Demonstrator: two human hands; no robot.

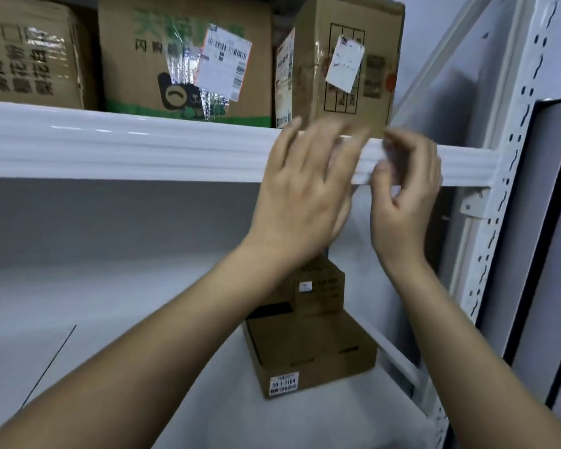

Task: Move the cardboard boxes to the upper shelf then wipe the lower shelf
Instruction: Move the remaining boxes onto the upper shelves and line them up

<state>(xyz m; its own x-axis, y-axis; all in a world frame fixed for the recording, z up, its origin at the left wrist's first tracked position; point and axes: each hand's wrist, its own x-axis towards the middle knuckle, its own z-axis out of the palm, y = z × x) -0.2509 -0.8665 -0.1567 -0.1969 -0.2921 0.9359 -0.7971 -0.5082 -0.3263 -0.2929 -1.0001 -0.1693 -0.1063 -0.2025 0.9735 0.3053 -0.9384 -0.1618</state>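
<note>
l hand [300, 192] open, r hand [405, 186] loosely curled, empty; 2 boxes [311, 345] on lower shelf [143, 319].

Both hands are hovering at centre right of the frame before the white metal upper shelf [127, 150]. The left hand [302, 196] is spreading straight fingers just below a tall brown cardboard box [347, 59] standing at the shelf's edge; the right hand [408, 189] is curling loosely, holding nothing. Two smaller stacked brown boxes [311, 345] are sitting on the pale lower shelf [110, 303].
</note>
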